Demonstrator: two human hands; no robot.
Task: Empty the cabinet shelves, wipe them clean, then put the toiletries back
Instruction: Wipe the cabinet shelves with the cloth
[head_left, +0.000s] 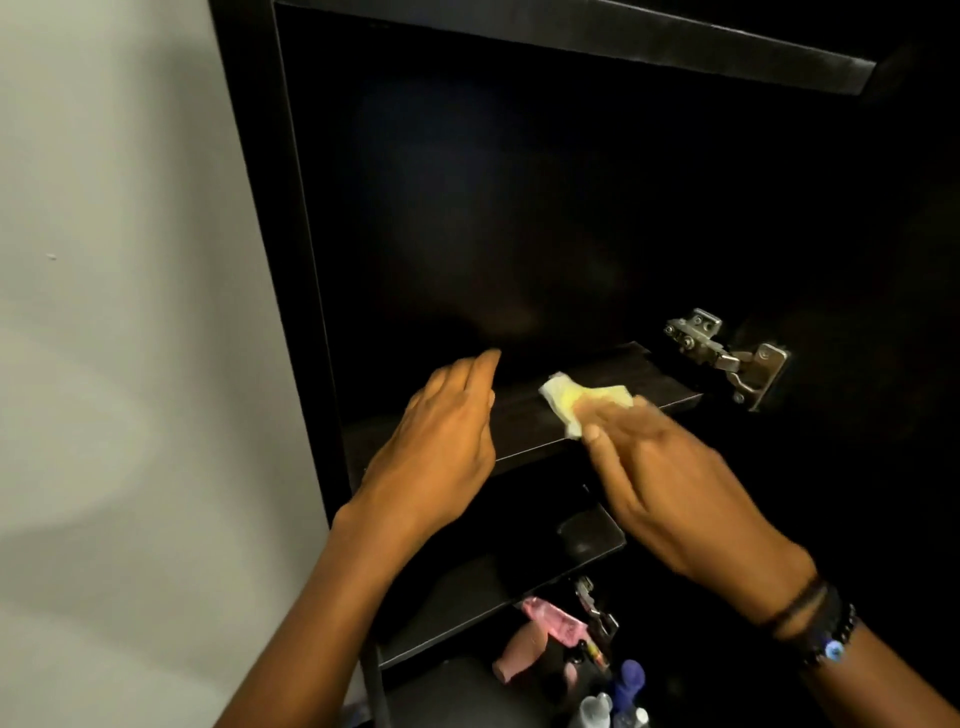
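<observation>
Right hand is pressing the yellow cloth flat-fingered on the shelf, grip loose, left hand resting open and empty beside it; cloth risks slipping out toward the hinge just past the fingertips.

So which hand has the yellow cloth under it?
The right hand, the one with bracelets on its wrist, presses the yellow cloth on the shelf. The left hand has nothing.

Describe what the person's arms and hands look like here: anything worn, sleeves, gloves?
Both forearms are bare: no sleeves or gloves in view. The left hand shows no rings or bands. The right hand has dark bands at the wrist and a dark beaded bracelet with one blue bead.
</observation>
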